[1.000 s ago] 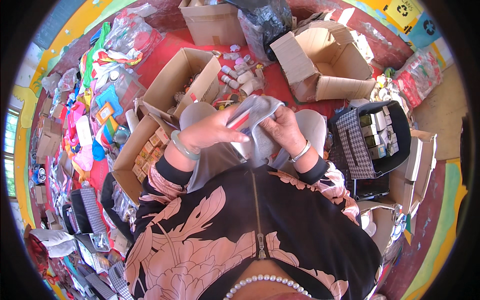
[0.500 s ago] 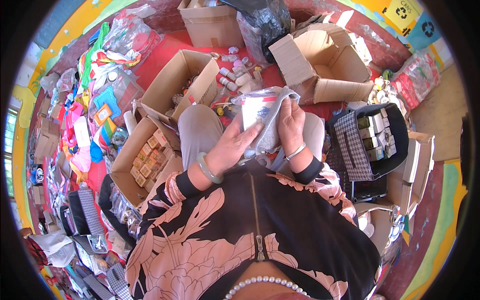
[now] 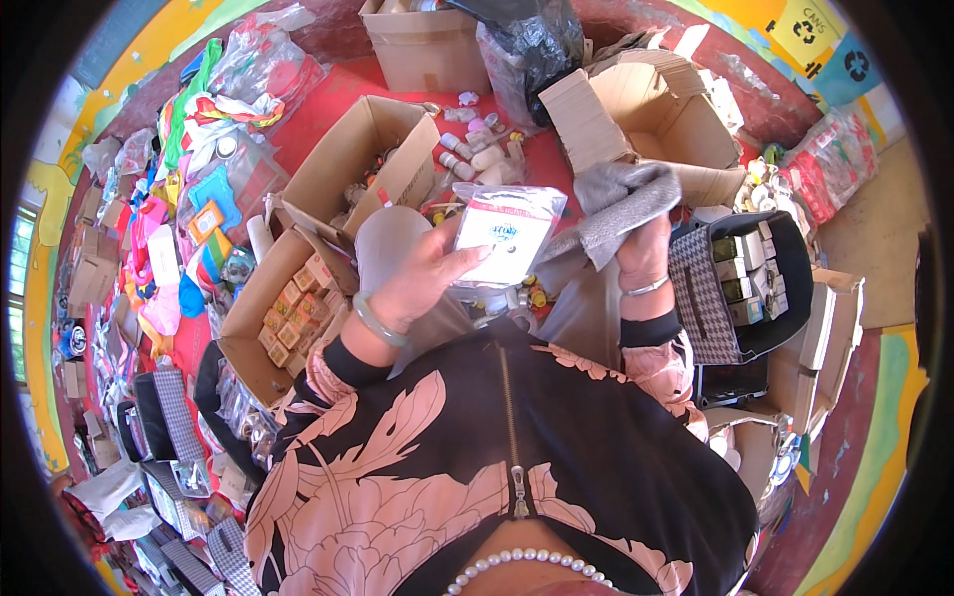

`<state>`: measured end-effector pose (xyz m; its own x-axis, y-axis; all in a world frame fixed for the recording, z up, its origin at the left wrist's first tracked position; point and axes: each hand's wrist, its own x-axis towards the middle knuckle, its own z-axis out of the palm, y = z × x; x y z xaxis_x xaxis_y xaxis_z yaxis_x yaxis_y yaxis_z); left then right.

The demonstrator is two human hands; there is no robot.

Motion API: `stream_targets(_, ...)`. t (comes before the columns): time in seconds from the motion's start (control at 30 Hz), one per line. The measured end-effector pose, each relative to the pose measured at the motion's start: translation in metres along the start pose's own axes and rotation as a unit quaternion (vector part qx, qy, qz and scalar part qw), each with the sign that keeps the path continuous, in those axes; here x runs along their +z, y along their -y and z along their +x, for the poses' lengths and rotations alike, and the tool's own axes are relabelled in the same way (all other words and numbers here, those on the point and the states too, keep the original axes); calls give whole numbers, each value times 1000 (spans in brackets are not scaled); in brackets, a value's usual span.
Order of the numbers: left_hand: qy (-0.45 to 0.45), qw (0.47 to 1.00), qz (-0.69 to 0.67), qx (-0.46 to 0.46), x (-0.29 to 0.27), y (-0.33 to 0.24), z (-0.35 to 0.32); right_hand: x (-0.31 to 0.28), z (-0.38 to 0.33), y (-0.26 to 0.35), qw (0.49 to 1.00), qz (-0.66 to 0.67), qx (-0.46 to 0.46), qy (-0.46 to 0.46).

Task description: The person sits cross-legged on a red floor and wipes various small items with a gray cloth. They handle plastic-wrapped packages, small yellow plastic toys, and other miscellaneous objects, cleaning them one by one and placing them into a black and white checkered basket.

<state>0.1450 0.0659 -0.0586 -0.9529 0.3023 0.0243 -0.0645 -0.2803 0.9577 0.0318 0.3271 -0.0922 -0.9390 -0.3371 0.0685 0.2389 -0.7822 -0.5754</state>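
Over my lap my left hand [image 3: 412, 283] grips a flat white packet [image 3: 509, 243] in clear plastic, with a red band along its top; the thumb presses on its front. To the right, my right hand [image 3: 644, 260] is closed on a grey cloth [image 3: 618, 211], which bunches up above the fingers and hangs toward my knee. Cloth and packet are apart. Between my knees, partly hidden, lie several small items with yellow parts [image 3: 537, 295].
Left of my legs stand a carton of small boxes [image 3: 238, 348] and an open carton [image 3: 338, 149]. Small bottles [image 3: 457, 154] lie ahead on the red floor covering. An open carton [image 3: 686, 179] and a houndstooth bin [image 3: 701, 288] holding small boxes stand right.
The grey cloth has come away from the packet. My right hand has moved right with it, while my left hand keeps the packet, whose front now shows more fully.
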Motion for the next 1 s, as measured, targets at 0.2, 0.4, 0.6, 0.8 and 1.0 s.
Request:
stream_targets(0.2,98,982,157,-48,-17,-11,0,15,-10,-10,984,-155,6,87)
stream_targets(0.4,185,909,357,-110,-25,-13,18,73,-25,-39,875,-404,98,250)
stream_targets(0.6,97,994,20,-52,-20,-5,14,60,-21,-64,873,-468,-122,56)
stream_targets(0.8,-25,974,-218,-66,14,8,2,50,-14,-67,776,-577,-248,-52)
stream_targets(1.0,-66,995,-79,-12,13,31,6,52,-13,-71,702,-612,-352,-89)
